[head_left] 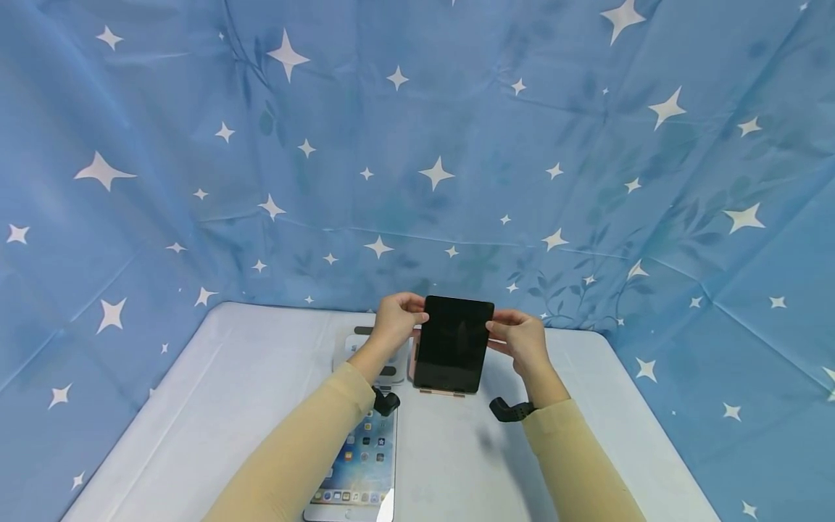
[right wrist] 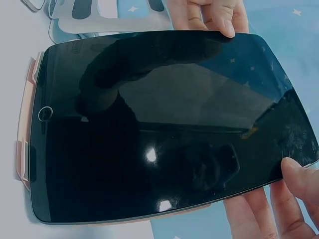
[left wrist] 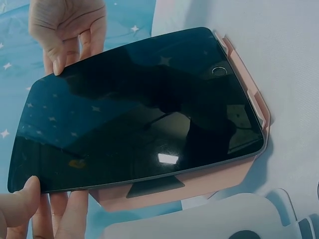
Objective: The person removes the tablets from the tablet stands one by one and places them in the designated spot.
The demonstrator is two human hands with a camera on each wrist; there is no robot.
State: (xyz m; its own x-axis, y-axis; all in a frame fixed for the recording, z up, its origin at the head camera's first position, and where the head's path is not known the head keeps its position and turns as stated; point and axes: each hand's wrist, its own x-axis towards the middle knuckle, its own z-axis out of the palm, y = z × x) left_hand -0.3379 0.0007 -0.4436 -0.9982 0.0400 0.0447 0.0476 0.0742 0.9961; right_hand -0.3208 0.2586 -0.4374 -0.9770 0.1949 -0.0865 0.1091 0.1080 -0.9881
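near the table's far edge, left hand and right hand pinch a black tablet on a pink stand, beside a grey stand; left sleeve partly hides a white tablet.

Long, plain, pale yellow sleeves cover both arms. A black left band and matching right band, each with a rounded end, sit at the wrists. Left hand and right hand are bare.

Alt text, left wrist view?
Left hand and right hand hold a black-screened tablet by its opposite long edges, one short end at a lipped pink stand. A pale grey item shows below; starry blue cloth shows behind.
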